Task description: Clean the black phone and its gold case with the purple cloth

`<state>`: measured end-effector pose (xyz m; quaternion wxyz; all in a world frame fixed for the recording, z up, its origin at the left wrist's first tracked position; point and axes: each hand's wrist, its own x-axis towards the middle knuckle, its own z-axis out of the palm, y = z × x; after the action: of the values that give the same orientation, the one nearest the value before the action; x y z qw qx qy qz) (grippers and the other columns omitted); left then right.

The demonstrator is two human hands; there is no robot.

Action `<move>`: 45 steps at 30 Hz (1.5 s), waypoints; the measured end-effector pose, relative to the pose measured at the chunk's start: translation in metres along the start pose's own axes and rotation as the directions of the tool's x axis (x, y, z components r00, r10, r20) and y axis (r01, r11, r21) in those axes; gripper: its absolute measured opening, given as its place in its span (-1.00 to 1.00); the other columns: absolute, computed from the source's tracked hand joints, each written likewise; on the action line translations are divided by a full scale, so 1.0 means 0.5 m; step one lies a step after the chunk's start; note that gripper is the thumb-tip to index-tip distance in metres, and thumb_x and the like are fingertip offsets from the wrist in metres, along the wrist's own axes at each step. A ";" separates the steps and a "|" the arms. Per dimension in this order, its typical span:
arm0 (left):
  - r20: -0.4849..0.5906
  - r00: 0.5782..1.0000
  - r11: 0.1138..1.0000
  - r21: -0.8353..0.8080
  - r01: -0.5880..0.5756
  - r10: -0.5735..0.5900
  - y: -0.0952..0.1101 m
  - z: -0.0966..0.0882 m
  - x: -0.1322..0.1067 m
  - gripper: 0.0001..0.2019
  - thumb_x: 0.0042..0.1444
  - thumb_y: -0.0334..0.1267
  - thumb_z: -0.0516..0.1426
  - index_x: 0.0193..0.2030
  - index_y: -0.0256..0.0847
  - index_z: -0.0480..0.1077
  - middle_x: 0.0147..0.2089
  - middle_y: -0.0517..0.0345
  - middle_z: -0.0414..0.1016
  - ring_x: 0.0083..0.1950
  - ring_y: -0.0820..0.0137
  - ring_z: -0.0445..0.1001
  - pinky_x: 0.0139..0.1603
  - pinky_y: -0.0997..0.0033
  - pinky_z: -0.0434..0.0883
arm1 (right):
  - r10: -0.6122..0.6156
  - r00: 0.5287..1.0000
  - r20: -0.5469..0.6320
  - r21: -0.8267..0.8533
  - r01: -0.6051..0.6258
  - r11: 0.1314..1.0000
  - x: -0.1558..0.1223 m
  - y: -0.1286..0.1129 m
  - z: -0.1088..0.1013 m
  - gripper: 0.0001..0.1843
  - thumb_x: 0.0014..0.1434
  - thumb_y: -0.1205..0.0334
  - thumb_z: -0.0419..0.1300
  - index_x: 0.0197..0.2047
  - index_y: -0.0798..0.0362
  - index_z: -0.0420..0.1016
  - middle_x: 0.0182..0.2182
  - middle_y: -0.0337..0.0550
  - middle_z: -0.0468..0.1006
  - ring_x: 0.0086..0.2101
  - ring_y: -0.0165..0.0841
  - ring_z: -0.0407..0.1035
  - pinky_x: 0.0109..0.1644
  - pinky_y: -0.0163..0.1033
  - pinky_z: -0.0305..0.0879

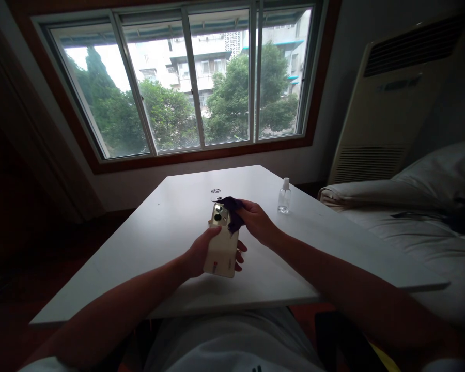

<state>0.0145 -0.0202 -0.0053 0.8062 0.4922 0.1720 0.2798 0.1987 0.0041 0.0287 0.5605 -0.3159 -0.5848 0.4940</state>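
Note:
My left hand (201, 253) is closed around a pale gold smartphone (221, 253), its back and round camera lenses facing me. The thumb lies across the phone's left side, and fingertips show past its right edge. Pinched in my right hand (258, 221) is a dark purple cloth (234, 209), which touches the upper right part of the phone beside the lenses. Part of the phone's top edge is hidden by the cloth. Both hands are above the white table.
A clear spray bottle (284, 199) with a white cap stands on the white table (170, 227), right of my hands. Behind the phone lies a small round dark-and-white item (216, 191). A bed or sofa with pale covers (395, 206) is at the right, near an air conditioner (383, 103).

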 end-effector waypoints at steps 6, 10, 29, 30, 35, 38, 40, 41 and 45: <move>0.002 1.000 1.000 0.011 0.009 -0.009 0.000 -0.001 0.000 -0.38 0.28 0.16 -0.06 0.07 -0.42 0.42 0.06 -0.33 0.43 -0.12 0.08 0.51 -0.09 0.02 0.46 | -0.017 1.000 0.007 -0.004 0.017 1.000 -0.001 -0.002 0.000 -0.60 0.10 -0.04 0.34 -0.18 0.15 0.59 -0.35 -0.12 0.57 -0.37 -0.37 0.42 -0.29 -0.28 0.34; 0.005 1.000 1.000 0.006 0.000 -0.001 -0.001 -0.002 0.001 -0.39 0.29 0.14 -0.08 0.08 -0.42 0.41 0.06 -0.33 0.43 -0.11 0.07 0.51 -0.10 0.02 0.46 | -0.044 0.999 0.011 -0.022 0.044 0.999 -0.002 -0.002 0.000 -0.63 0.10 0.00 0.35 -0.17 0.14 0.59 -0.33 -0.13 0.58 -0.35 -0.36 0.43 -0.27 -0.27 0.34; -0.001 1.000 1.000 -0.022 0.016 -0.016 -0.008 -0.012 0.003 -0.35 0.28 0.16 -0.05 0.06 -0.48 0.46 0.04 -0.34 0.44 -0.12 0.09 0.51 -0.08 0.04 0.46 | -0.107 0.960 0.258 -0.178 0.156 0.972 -0.001 0.011 -0.023 -0.36 0.00 0.19 0.45 0.13 0.08 0.40 -0.09 -0.08 0.55 -0.12 -0.23 0.46 -0.04 -0.12 0.44; 0.001 1.000 1.000 -0.022 0.015 -0.015 -0.008 -0.012 0.003 -0.35 0.28 0.16 -0.05 0.06 -0.47 0.46 0.04 -0.34 0.44 -0.12 0.09 0.51 -0.08 0.04 0.46 | -0.107 0.961 0.257 -0.181 0.157 0.971 -0.001 0.011 -0.023 -0.36 0.00 0.19 0.45 0.14 0.08 0.39 -0.10 -0.08 0.55 -0.12 -0.23 0.46 -0.05 -0.13 0.44; -0.005 1.000 1.000 -0.023 0.008 -0.008 -0.010 -0.014 0.005 -0.36 0.29 0.15 -0.07 0.07 -0.47 0.44 0.03 -0.34 0.45 -0.13 0.08 0.51 -0.10 0.03 0.47 | -0.112 0.964 0.243 -0.218 0.167 0.962 -0.003 0.010 -0.021 -0.39 0.02 0.16 0.43 0.13 0.07 0.39 -0.10 -0.08 0.55 -0.13 -0.23 0.46 -0.07 -0.14 0.43; -0.010 1.000 1.000 -0.015 0.005 -0.005 -0.011 -0.013 0.005 -0.36 0.29 0.13 -0.08 0.06 -0.48 0.45 0.03 -0.33 0.44 -0.14 0.08 0.51 -0.12 0.04 0.48 | -0.111 0.971 0.213 -0.246 0.164 0.955 -0.005 0.011 -0.018 -0.43 0.03 0.18 0.42 0.09 0.07 0.40 -0.12 -0.09 0.56 -0.15 -0.24 0.45 -0.10 -0.15 0.43; -0.007 1.000 1.000 0.002 0.003 -0.003 -0.010 -0.012 0.004 -0.37 0.30 0.13 -0.08 0.04 -0.49 0.46 0.04 -0.34 0.43 -0.14 0.08 0.51 -0.11 0.05 0.47 | -0.104 0.975 0.194 -0.255 0.153 0.955 -0.005 0.010 -0.016 -0.48 0.03 0.17 0.42 0.04 0.08 0.42 -0.17 -0.11 0.56 -0.19 -0.26 0.45 -0.13 -0.16 0.42; -0.003 1.000 1.000 0.015 0.003 -0.003 -0.010 -0.012 0.004 -0.36 0.30 0.13 -0.09 0.03 -0.50 0.46 0.04 -0.34 0.43 -0.14 0.09 0.51 -0.10 0.06 0.47 | -0.096 0.977 0.192 -0.252 0.144 0.957 -0.006 0.009 -0.015 -0.50 0.03 0.17 0.42 0.01 0.09 0.42 -0.19 -0.12 0.56 -0.21 -0.27 0.45 -0.14 -0.17 0.42; 0.000 1.000 0.998 0.060 0.001 -0.001 -0.008 -0.010 0.002 -0.37 0.30 0.13 -0.07 0.03 -0.50 0.46 0.04 -0.34 0.43 -0.14 0.09 0.51 -0.11 0.09 0.46 | -0.074 0.980 0.186 -0.244 0.119 0.962 -0.006 0.004 -0.013 -0.55 0.04 0.13 0.42 -0.05 0.10 0.43 -0.23 -0.14 0.56 -0.25 -0.29 0.44 -0.18 -0.19 0.41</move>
<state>0.0136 -0.0173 -0.0111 0.7913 0.5159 0.1806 0.2739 0.2051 0.0032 0.0249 0.4854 -0.3114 -0.7050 0.4129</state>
